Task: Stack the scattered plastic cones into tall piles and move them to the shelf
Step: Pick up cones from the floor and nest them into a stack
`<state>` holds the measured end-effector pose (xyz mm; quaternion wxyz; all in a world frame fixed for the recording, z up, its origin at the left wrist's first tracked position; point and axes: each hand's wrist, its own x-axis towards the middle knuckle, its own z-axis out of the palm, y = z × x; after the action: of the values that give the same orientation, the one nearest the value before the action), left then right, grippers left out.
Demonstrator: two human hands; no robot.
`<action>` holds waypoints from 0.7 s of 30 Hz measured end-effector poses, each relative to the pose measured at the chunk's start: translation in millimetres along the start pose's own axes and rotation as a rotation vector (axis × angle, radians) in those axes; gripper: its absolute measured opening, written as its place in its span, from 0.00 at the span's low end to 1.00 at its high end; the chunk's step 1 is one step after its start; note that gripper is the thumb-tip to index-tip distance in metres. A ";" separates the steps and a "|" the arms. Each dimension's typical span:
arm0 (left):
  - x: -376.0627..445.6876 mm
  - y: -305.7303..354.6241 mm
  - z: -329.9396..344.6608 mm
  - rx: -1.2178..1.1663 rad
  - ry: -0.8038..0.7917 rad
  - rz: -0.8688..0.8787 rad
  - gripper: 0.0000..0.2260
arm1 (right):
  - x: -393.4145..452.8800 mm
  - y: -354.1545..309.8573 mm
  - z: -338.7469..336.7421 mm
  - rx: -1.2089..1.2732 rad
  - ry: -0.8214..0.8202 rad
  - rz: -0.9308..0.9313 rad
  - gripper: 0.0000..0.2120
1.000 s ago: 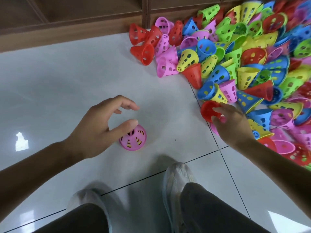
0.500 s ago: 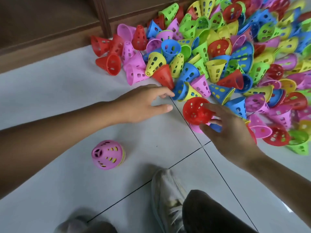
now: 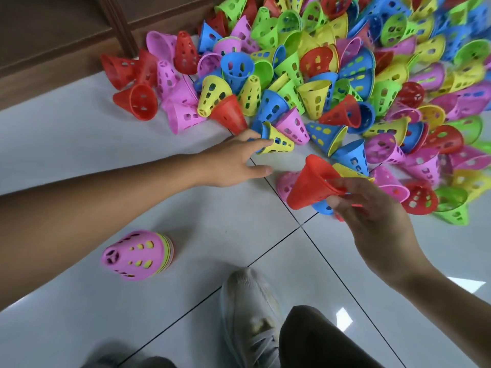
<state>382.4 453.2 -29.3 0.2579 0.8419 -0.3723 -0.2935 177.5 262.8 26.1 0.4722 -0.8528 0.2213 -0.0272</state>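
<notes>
Having left the short pink stack, the left hand now touches a yellow cone, its grip open, while the right hand grips a red cone ready for stacking.

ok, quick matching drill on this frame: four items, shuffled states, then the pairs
Items
1. red cone
2. yellow cone
3. pink-topped stack
4. shoe

States
A. standing alone on the tile, no hand on it
B. held off the floor by the right hand
C. bottom of frame, laced, beside a dark trouser leg
D. at the pile's edge, left hand's fingers reaching it

Pairs: 1-B, 2-D, 3-A, 4-C
</notes>
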 end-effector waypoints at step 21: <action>-126.9 -39.0 -39.6 -0.504 0.766 -0.294 0.07 | 10.2 -45.8 95.7 0.137 -0.390 -0.248 0.13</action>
<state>358.2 583.5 11.1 0.5280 0.8446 -0.0446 -0.0766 227.2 355.5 9.0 0.5557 -0.8286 0.0173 0.0655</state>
